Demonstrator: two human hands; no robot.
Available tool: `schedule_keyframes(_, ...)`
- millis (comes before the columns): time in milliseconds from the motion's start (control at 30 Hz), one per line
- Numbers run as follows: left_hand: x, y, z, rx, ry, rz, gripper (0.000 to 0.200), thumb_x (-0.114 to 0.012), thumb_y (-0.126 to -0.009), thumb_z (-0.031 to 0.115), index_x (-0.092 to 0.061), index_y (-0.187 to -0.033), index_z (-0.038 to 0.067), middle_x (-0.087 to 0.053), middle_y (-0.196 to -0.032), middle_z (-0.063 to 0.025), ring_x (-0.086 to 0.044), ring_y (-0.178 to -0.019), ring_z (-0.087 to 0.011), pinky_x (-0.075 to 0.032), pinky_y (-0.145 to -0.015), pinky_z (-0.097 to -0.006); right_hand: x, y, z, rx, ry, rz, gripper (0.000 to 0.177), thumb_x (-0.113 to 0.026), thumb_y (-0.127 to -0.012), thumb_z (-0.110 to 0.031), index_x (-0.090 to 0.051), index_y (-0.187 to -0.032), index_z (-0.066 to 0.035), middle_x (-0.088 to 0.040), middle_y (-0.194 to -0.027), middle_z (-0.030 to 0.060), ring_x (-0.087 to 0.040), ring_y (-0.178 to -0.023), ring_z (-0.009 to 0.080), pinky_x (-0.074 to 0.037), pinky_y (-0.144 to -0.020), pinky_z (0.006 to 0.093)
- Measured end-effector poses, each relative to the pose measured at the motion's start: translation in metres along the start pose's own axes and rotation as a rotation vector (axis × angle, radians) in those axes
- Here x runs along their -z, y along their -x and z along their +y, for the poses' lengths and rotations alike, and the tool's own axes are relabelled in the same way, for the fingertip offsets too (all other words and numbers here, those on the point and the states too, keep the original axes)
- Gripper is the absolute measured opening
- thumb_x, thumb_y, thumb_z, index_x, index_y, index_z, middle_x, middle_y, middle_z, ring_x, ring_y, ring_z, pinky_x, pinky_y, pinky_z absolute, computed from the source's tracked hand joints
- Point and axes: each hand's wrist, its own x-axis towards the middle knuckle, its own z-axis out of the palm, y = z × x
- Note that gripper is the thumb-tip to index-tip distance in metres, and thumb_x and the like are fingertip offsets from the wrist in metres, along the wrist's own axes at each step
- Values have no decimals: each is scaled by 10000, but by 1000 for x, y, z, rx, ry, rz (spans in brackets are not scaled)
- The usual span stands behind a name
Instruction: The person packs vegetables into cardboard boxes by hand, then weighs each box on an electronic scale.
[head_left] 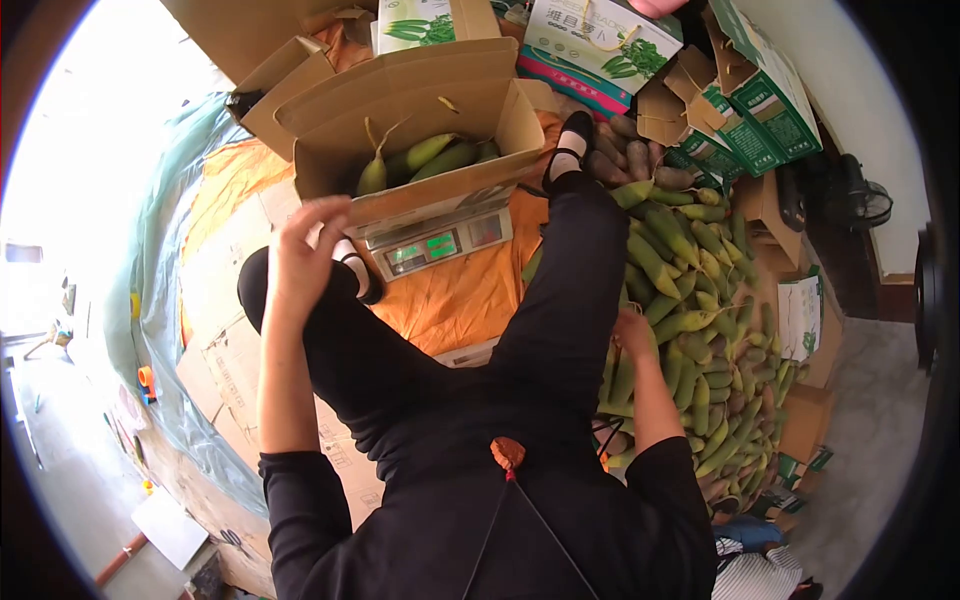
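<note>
An open cardboard box point(420, 205) stands on a digital scale point(440, 243) with lit green displays. Several green radishes point(432, 155) lie inside the box. My left hand point(308, 245) is raised at the box's near left corner, its fingers apart and nothing seen in them. On the right, my right hand point(632, 330) reaches down beside my knee at the edge of a large heap of green radishes point(690, 320). Its fingertips are partly hidden, so any grip cannot be made out.
Reddish radishes point(625, 150) lie behind the heap. Green-and-white cartons point(765, 110) stand at the back right, and a printed box point(600, 45) at the back. Orange cloth point(450, 310) lies under the scale. Another person's striped clothing point(755, 575) shows at bottom right.
</note>
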Motion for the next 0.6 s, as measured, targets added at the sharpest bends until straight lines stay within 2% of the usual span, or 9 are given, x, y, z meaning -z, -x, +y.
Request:
schedule_keyframes(67,14,-15,-9,26,-43,93,205,-591,-873,79,-659,-1062,36,-671,-1021,-81,-608,-980,-160,-453,-882,-300,32,-10,-53,-117,-211,16,155,-586,-872,-124,-644,-997,-53,-636,-772,48,-575,-660,130,-441,-571,281)
schedule_keyframes(133,20,-35,-36,63,5,201,257,-618,-844,101,-652,-1095,59,-669,-1022,-85,-610,-999,-176,-457,-857,-304,60,-45,-71,-84,-246,104,177,-571,-894,-128,-627,-1032,-32,-625,-815,3,-557,-688,100,-427,-564,257)
schedule_keyframes(233,24,-63,-59,74,55,270,300,-630,-845,171,-640,-1133,87,-671,-1040,-68,-603,-1012,-153,-472,-805,-297,98,-58,-177,100,-167,170,192,-570,-902,-146,-624,-1049,-35,-627,-872,0,-580,-742,87,-423,-593,220)
schedule_keyframes(333,27,-82,-77,111,-66,321,362,-633,-833,150,-601,-1186,77,-665,-1057,-95,-607,-1020,-184,-482,-827,-326,112,-78,-251,283,-209,180,205,-569,-907,-159,-619,-1072,-48,-632,-915,0,-587,-767,71,-425,-609,211)
schedule_keyframes(367,28,-85,-80,120,-69,328,409,-635,-830,157,-568,-1224,72,-652,-1079,-126,-597,-1041,-203,-474,-852,-334,112,-81,-269,279,-207,177,205,-569,-907,-159,-619,-1072,-48,-632,-915,0,-587,-767,71,-425,-609,211)
schedule_keyframes(467,28,-86,-104,152,-195,399,452,-639,-825,172,-540,-1254,70,-633,-1097,-163,-578,-1072,-225,-457,-881,-340,95,-98,-325,389,-263,148,244,-578,-913,-241,-638,-1045,-45,-646,-914,9,-578,-764,66,-437,-639,211)
schedule_keyframes(533,28,-85,-115,213,-134,379,504,-647,-832,203,-496,-1294,74,-610,-1123,-171,-567,-1067,-233,-444,-899,-344,81,-105,-348,467,-183,108,245,-624,-878,-255,-673,-906,-17,-633,-765,-10,-547,-666,54,-412,-569,215)
schedule_keyframes(600,28,-83,-109,468,44,322,523,-651,-849,241,-471,-1314,83,-596,-1141,-148,-564,-1037,-223,-446,-885,-335,66,-118,-358,500,-111,75,284,-642,-863,-287,-679,-831,-6,-627,-704,-6,-529,-644,51,-413,-573,217)
